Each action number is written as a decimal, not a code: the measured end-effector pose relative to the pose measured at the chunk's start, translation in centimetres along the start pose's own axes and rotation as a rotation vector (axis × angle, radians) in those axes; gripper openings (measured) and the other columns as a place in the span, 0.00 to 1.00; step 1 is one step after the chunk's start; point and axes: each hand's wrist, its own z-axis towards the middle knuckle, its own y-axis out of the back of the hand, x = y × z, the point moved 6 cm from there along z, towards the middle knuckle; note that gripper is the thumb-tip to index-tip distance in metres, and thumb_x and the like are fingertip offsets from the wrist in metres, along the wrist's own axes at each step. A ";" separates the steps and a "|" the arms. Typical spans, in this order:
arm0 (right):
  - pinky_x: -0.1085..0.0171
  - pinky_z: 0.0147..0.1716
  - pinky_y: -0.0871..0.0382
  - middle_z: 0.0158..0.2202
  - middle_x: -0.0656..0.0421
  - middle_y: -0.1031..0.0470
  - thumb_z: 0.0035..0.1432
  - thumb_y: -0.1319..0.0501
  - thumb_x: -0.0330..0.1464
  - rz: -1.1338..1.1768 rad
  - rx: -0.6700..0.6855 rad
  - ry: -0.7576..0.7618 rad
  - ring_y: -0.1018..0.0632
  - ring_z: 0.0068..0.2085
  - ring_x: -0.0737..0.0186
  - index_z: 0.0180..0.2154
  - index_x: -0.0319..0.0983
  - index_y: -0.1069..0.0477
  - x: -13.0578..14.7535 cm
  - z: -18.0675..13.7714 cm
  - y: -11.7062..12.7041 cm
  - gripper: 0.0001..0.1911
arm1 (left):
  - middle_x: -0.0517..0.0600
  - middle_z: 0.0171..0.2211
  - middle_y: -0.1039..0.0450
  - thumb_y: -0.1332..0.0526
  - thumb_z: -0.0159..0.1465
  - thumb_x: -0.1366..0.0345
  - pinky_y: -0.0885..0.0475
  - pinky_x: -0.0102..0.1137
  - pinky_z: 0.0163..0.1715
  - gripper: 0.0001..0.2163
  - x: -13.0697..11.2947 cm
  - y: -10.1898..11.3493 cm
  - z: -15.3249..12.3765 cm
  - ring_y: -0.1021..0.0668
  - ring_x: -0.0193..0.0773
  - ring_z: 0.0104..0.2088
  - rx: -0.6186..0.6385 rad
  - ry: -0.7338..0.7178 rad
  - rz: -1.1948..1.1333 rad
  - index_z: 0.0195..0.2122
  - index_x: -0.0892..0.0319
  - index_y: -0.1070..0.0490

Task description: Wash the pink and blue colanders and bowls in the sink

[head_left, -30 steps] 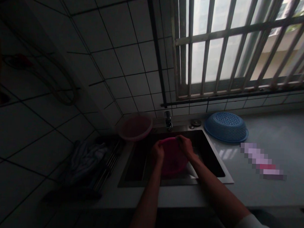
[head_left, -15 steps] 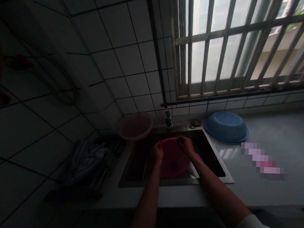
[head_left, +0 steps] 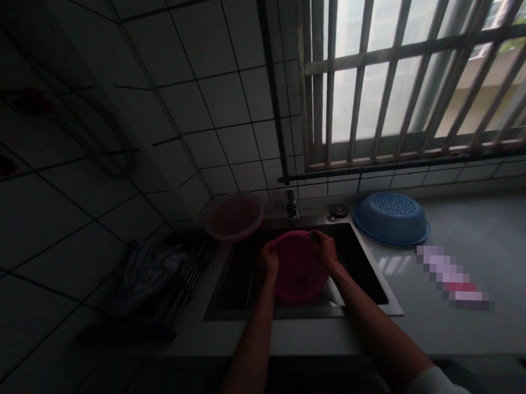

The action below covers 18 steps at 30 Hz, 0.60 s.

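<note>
A bright pink plastic basin (head_left: 299, 270) is tilted in the metal sink (head_left: 368, 264), its open side towards me. My left hand (head_left: 269, 259) is closed on its left rim. On the upper right rim, my right hand (head_left: 324, 248) grips it with bent fingers. The dim light hides whether anything lies in the basin. Behind it, the chrome faucet (head_left: 291, 208) stands at the sink's back edge.
A pale pink bowl (head_left: 235, 218) sits at the sink's back left corner. An upturned blue basket (head_left: 391, 217) rests on the counter to the right, near a blurred-out item (head_left: 452, 275). Left of the sink, a striped cloth (head_left: 154, 273) lies on a dark rack.
The pink basin has risen slightly towards the faucet, its rim now a little higher, and both hands have moved along with it. Everything else stays in place.
</note>
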 end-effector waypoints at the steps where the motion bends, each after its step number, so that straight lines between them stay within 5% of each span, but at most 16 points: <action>1: 0.61 0.50 0.24 0.50 0.51 0.16 0.62 0.41 0.25 -0.012 0.022 0.012 0.16 0.47 0.54 0.54 0.40 0.20 0.3 -0.2 -0.5 0.21 | 0.56 0.50 0.17 0.44 0.70 0.71 0.26 0.30 0.47 0.15 -0.1 -0.3 -0.1 0.17 0.41 0.47 0.033 -0.015 0.011 0.52 0.55 0.20; 6: 0.64 0.54 0.28 0.50 0.56 0.16 0.60 0.40 0.24 -0.045 0.215 0.189 0.17 0.49 0.57 0.49 0.45 0.17 2.9 -1.3 -3.8 0.20 | 0.48 0.50 0.16 0.41 0.67 0.73 0.28 0.29 0.52 0.16 -1.4 -2.0 -0.9 0.17 0.39 0.50 0.176 -0.158 0.040 0.47 0.47 0.18; 13: 0.63 0.47 0.24 0.46 0.53 0.15 0.61 0.41 0.25 -0.011 0.015 -0.014 0.16 0.45 0.55 0.52 0.42 0.19 -0.2 -0.1 -0.5 0.20 | 0.54 0.53 0.18 0.42 0.69 0.71 0.27 0.32 0.52 0.16 -0.9 -0.2 -0.5 0.17 0.42 0.51 0.019 -0.033 0.013 0.54 0.52 0.20; 18: 0.61 0.59 0.30 0.51 0.54 0.17 0.63 0.43 0.25 -0.083 0.169 0.165 0.18 0.52 0.57 0.51 0.43 0.19 3.0 -1.1 -3.1 0.20 | 0.49 0.51 0.17 0.41 0.67 0.75 0.29 0.29 0.56 0.16 -2.1 -1.4 -1.2 0.18 0.38 0.51 0.126 -0.160 0.023 0.49 0.51 0.19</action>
